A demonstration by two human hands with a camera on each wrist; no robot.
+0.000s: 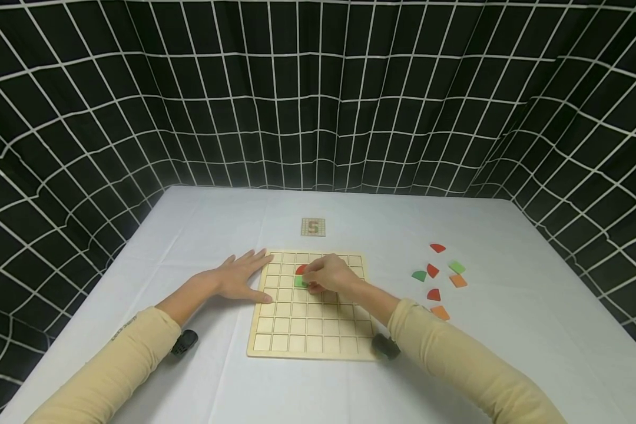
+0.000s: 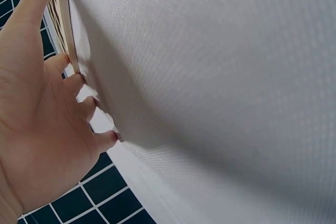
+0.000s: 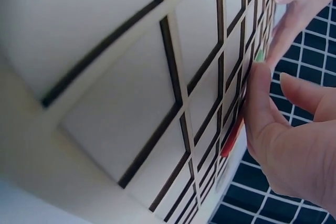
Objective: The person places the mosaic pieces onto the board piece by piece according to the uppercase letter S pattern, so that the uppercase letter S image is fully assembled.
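My left hand lies spread at the left edge of a pale wooden grid board, thumb and fingertips touching that edge. Over the board's upper middle, my right hand presses down with bent fingers. Beside its fingertips are a light green square tile and a red quarter-circle tile. In the right wrist view a fingertip touches the board, while the thumb stands off from it. A red tile shows next to that finger. Whatever lies under the fingertips is hidden.
To the board's right, several loose tiles lie scattered, including a dark green quarter-circle, a red one, an orange square and a light green square. Behind the board lies a small pattern card. A black gridded curtain surrounds the table.
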